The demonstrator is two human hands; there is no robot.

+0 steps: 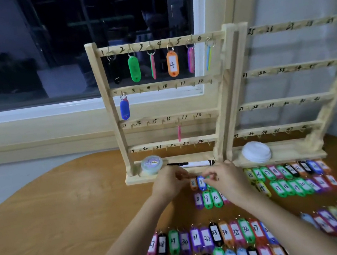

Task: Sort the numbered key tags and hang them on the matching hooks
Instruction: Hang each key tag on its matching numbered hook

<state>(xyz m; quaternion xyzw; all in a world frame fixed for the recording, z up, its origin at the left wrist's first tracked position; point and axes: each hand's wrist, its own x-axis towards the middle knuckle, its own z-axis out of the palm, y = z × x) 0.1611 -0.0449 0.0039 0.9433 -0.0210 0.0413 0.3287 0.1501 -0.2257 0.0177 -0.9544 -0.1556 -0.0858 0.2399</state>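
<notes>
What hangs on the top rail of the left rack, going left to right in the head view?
In order: black tag → green tag → pink tag, edge-on → orange tag marked 4 → purple tag → blue-and-yellow tag, edge-on.

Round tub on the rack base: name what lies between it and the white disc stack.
Head view: a black-and-white marker lies on the ledge between round tub and white disc stack, then the two racks' adjoining uprights.
</notes>
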